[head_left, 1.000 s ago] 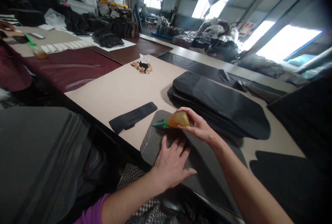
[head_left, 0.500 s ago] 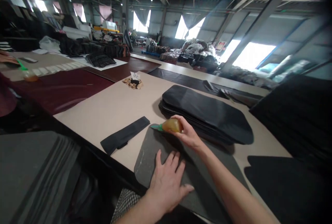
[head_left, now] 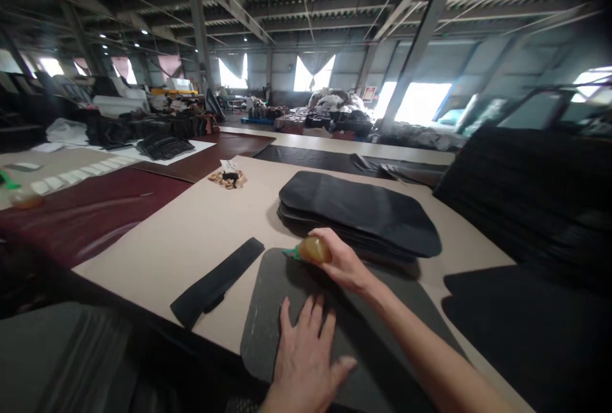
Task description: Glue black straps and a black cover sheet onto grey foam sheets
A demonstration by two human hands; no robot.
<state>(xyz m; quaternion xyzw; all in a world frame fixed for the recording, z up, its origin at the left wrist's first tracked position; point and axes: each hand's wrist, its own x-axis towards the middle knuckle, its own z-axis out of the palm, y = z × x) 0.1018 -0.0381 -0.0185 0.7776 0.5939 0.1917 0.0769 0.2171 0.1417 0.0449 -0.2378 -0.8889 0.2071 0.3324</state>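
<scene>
My right hand [head_left: 340, 259] is wrapped round a squeeze bottle [head_left: 314, 250] of amber liquid, tipped on its side. Its green nozzle points left, at the far left corner of a dark grey rounded panel [head_left: 268, 311] on the table. Whether the tip touches the panel I cannot tell. Flat on that same panel rests my left hand [head_left: 308, 352], fingers spread, holding nothing. Just beyond the bottle lies a stack of black rounded pieces [head_left: 358, 209]. A narrow black strip [head_left: 217, 282] lies left of the panel.
The beige table [head_left: 157, 260] runs away from me. A small pile of tan scraps [head_left: 228, 177] sits farther back. Dark sheets [head_left: 482, 304] lie at right, and a stack of grey panels [head_left: 62, 355] stands at lower left. Another green-tipped bottle [head_left: 21, 193] is at far left.
The view has tilted up and turned slightly right. The bottle's nozzle has moved a little from the panel's corner edge inward over its surface. My left hand stays flat on the panel.
</scene>
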